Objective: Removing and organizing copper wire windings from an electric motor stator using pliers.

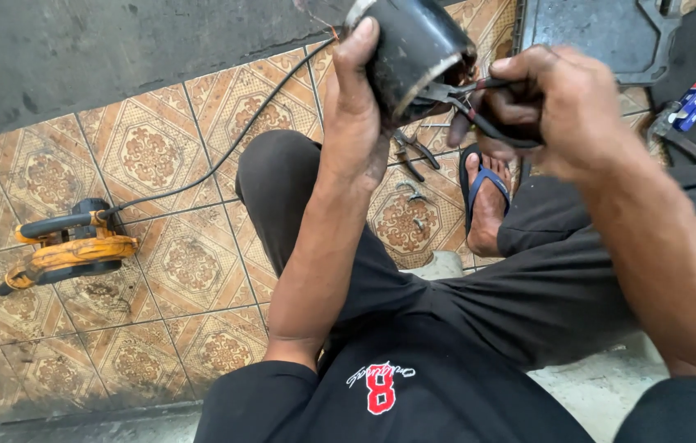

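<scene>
Two hands raised over the lap: left hand (356, 115) clamped around a black cylindrical motor housing (413, 49), right hand (557, 102) closed on dark-handled pliers (479, 111), tips at the housing's open end. Seemingly mid-job, wires there not yet freed. Below, spare pliers (412, 152) on patterned tiles; farther left, an orange power tool (69, 250), corded.

Both hands are raised: left hand (354, 107) gripping, right hand (557, 102) pinching closed.
</scene>
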